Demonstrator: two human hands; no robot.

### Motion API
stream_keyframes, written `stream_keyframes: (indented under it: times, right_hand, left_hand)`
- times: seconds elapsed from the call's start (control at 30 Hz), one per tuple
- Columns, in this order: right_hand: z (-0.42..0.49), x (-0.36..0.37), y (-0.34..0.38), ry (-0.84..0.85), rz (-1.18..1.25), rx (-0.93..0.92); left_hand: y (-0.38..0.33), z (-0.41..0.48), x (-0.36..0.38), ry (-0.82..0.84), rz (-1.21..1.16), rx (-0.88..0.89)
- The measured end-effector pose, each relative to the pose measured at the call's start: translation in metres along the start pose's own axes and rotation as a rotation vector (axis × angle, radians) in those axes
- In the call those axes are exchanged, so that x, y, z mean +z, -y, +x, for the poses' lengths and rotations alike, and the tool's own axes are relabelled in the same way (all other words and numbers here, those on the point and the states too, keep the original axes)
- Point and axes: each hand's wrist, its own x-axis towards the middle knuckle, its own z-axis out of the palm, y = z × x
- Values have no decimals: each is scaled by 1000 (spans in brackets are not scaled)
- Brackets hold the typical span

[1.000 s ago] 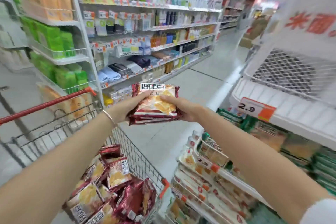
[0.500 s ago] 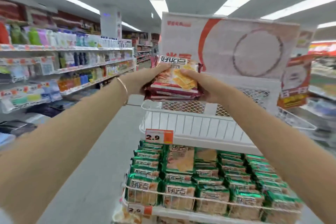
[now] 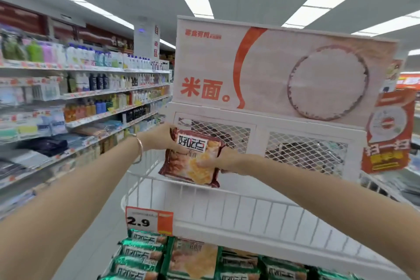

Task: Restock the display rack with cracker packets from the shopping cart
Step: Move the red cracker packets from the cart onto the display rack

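I hold a small stack of red cracker packets (image 3: 193,158) upright between both hands, inside the top basket of the white display rack (image 3: 238,209). My left hand (image 3: 159,137) grips the stack's upper left edge, and a bangle sits on that wrist. My right hand (image 3: 223,160) clasps its right side, thumb across the front. The stack's lower edge is level with the basket's front rail. The shopping cart is out of view.
A white mesh back panel (image 3: 304,150) and a large sign (image 3: 284,70) rise behind the basket. A 2.9 price tag (image 3: 148,220) hangs on its front. Green cracker packets (image 3: 141,254) fill the tier below. Toiletry shelves (image 3: 91,98) line the aisle's left side.
My view swung up from the cart to the rack. Both hands carried the red packets up, forward and down into the top basket, turning them upright.
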Motion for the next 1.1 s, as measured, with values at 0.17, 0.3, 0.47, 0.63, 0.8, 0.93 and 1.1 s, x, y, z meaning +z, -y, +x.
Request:
stream_keyframes:
  times: [0.17,0.3,0.47,0.63,0.8,0.93,1.1]
  right_hand:
    - [58,31,-48,-147,100,-146]
    - [75,41,-59,-179,297,-276]
    - [90,45,-60,-194,336,-375]
    - [80,41,-67,-230,294,-479]
    - [76,40,-78,-412,-355,-863]
    - [88,43,-87,-464,-538,-868]
    - [84,42,-82,-495,-701,-796]
  left_hand:
    - [14,13,6,-53,485,31]
    - [27,23,12,-18,639,101]
    - [37,37,14,-57,712,124]
    - [37,29,24,-71,845,263]
    - [38,29,31,-93,926,400]
    - [38,33,29,-93,973,373]
    - [39,31,29,-73,1046,348]
